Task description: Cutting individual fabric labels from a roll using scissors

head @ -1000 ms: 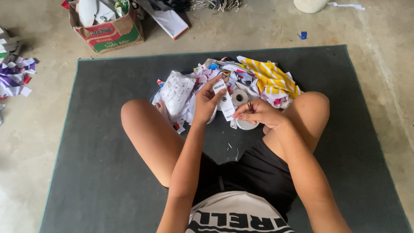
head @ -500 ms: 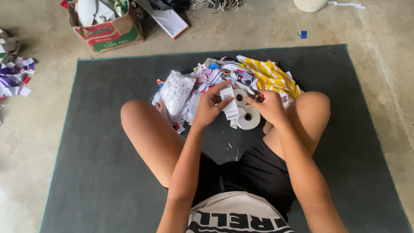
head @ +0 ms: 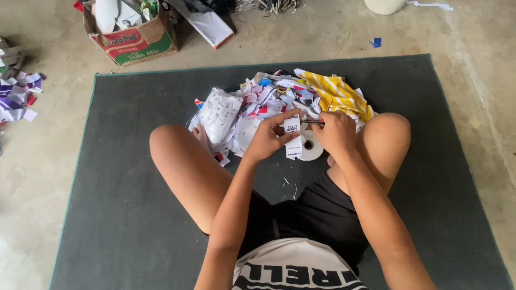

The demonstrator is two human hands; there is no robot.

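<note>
My left hand (head: 267,138) grips a small white printed paper label (head: 293,135) by its left edge, held upright above my crossed legs. My right hand (head: 336,130) is closed on a thin dark tool (head: 312,122), likely small scissors, whose tip touches the label's top right edge. Just below the label lies a white tape roll (head: 310,145) on the mat. Behind my hands sits a heap of cut paper and fabric scraps (head: 269,102), with a yellow and white striped piece (head: 338,94) at its right.
I sit cross-legged on a dark grey mat (head: 118,215) over a concrete floor. A cardboard box (head: 134,32) full of items stands at the far left. More coloured scraps (head: 19,96) lie off the mat at the left edge.
My hands have drawn closer together. The label now stands upright between them, and the tool in my right hand has come up against its top edge.
</note>
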